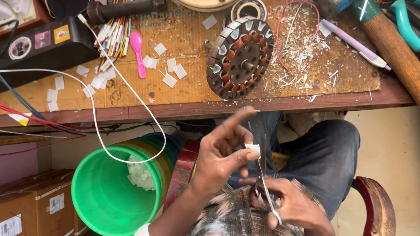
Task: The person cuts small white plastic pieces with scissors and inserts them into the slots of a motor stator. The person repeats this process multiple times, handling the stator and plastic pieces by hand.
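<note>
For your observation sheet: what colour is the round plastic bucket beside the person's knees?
Bright green bucket, clearest in the head view.

Hammer handle (406, 64) cut off at right edge; cardboard boxes (25, 213) cropped left; scissors (263, 177) partly hidden in right hand (289, 202).

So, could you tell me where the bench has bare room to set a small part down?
The barest patch is the board's front strip, between the paper squares and the round motor stator. A smaller gap lies left of the pink spoon. Right of the stator it is crowded: shavings, red wire, pen, hammer handle.
</note>
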